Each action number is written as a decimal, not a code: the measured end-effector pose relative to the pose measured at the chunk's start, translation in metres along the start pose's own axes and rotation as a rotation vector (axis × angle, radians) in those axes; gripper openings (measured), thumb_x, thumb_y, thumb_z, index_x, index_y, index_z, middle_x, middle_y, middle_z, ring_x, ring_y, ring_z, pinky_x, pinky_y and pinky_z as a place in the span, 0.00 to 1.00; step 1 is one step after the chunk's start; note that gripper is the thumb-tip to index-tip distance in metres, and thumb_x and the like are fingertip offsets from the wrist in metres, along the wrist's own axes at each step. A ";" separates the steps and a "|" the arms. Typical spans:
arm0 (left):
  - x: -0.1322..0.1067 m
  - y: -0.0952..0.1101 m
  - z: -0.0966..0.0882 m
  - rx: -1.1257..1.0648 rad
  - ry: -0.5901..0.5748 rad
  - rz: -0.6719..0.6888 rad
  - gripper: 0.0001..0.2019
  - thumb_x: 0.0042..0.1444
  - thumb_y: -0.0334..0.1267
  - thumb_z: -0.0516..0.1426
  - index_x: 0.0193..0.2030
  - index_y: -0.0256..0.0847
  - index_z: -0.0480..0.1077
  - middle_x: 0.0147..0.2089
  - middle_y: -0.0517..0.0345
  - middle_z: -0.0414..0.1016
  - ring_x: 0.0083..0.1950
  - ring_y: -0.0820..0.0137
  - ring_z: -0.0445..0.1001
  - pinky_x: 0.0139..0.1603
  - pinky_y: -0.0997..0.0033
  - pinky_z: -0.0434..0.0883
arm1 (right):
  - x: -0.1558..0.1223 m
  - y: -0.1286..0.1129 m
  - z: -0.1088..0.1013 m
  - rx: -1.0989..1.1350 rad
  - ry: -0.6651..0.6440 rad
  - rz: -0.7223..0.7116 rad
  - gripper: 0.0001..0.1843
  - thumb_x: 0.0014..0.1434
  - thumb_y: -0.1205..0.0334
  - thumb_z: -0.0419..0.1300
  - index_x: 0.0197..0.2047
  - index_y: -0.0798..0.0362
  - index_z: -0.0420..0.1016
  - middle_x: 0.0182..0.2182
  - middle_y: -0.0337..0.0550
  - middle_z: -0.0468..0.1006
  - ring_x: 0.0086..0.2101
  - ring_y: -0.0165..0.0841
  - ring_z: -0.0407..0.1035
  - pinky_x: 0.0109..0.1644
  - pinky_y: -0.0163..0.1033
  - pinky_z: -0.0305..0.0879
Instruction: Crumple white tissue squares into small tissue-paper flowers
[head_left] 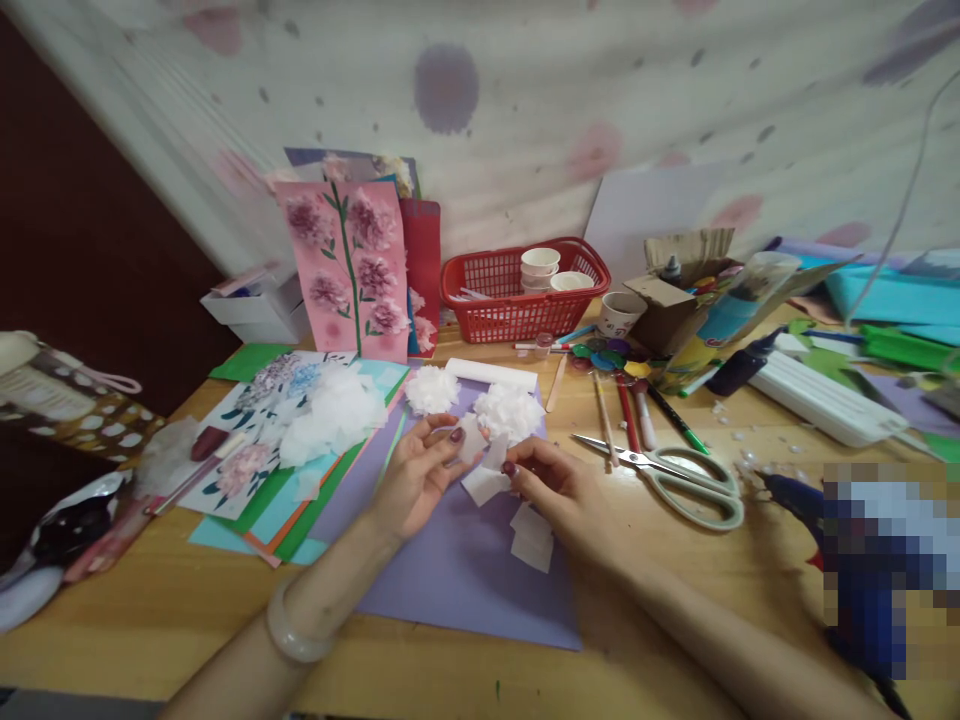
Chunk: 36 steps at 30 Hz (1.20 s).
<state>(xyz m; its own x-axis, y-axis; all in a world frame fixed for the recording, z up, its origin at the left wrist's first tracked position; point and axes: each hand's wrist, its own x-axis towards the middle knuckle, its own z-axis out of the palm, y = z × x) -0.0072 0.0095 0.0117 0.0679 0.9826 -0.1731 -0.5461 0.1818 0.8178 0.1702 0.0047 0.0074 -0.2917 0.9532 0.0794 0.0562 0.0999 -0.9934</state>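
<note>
Between the thumb and fingers of my left hand (420, 470) is a thin white tissue paper piece (471, 438). My right hand (553, 487) is pinched at the edge of another white paper piece (487, 486). Below it, small white paper squares (532, 540) lie on a purple sheet (465, 590). Just beyond my fingers sit two fluffy white paper flowers, one on the right (510, 412) and one on the left (432, 390). Behind them lies a white paper roll (491, 375).
Scissors (675, 480) and a blue glue gun (795, 500) lie to the right. A red basket (525, 315) with paper cups stands at the back. Left are crumpled white tissue (334, 410) and coloured sheets; a pink flower picture (345, 270) stands upright behind.
</note>
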 end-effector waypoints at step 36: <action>-0.013 0.007 -0.002 1.253 -0.092 0.645 0.07 0.48 0.28 0.59 0.32 0.43 0.75 0.37 0.56 0.79 0.44 0.63 0.75 0.50 0.62 0.67 | 0.021 -0.020 -0.058 -0.885 -0.294 -0.214 0.06 0.54 0.67 0.56 0.25 0.53 0.68 0.20 0.38 0.68 0.21 0.28 0.59 0.26 0.33 0.49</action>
<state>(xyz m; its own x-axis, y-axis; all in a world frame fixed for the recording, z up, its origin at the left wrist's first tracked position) -0.0133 -0.0026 0.0187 0.1746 0.8953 0.4097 0.5889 -0.4284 0.6853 0.2182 0.0397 0.0337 -0.6006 0.7922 0.1083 0.6405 0.5578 -0.5279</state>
